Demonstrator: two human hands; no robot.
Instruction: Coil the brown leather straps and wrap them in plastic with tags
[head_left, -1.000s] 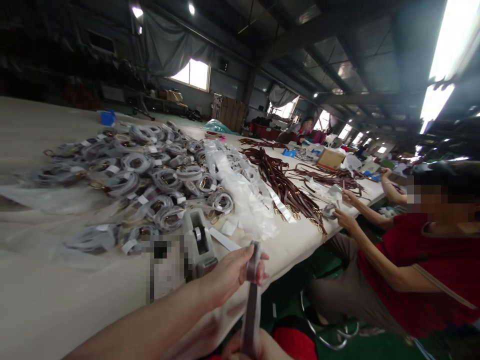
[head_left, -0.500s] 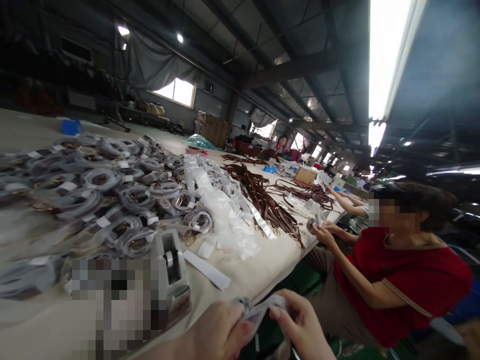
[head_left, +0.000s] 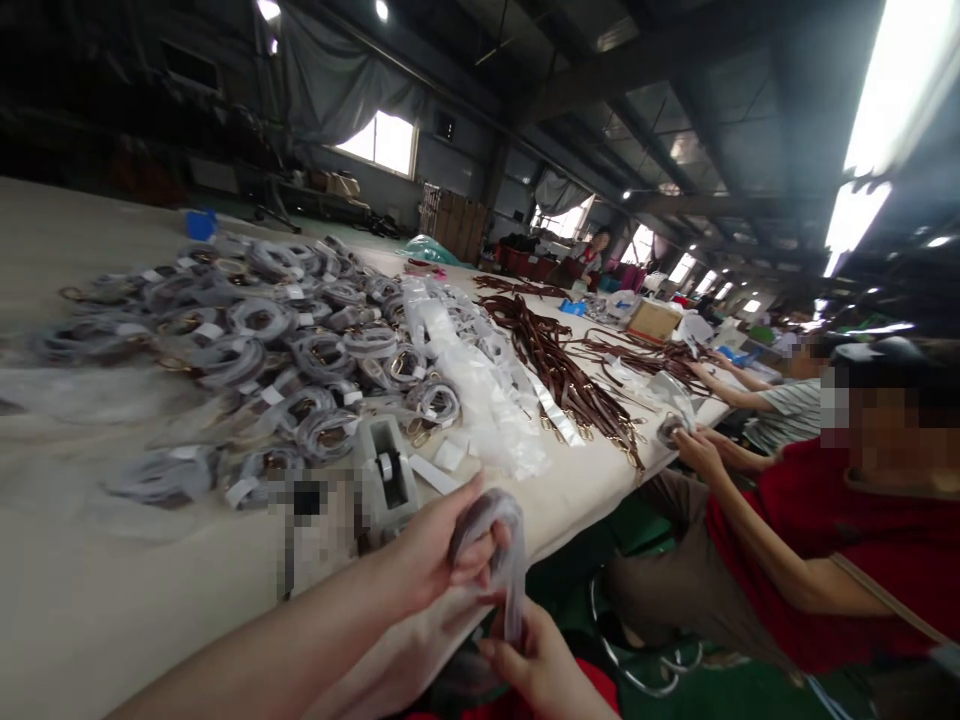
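A strap wrapped in cloudy plastic is looped between my two hands at the table's front edge. My left hand is closed on the upper part of the loop, with its fingers curled through it. Below and to the right, my right hand pinches the strap's hanging length. Just behind my left hand stands a grey tape dispenser. A large pile of similar coiled, wrapped straps with white labels covers the table to the left. Some show gold-coloured metal clips.
Clear plastic sleeves lie mid-table beside a heap of unwrapped brown straps. At right a co-worker in a red top sits close, handling a wrapped coil. A blue box is at the far left; a metal stool leg shows below.
My left hand has risen and now holds the strap in a loop, while my right hand has moved lower along it. The view has shifted, so the table sits further right.
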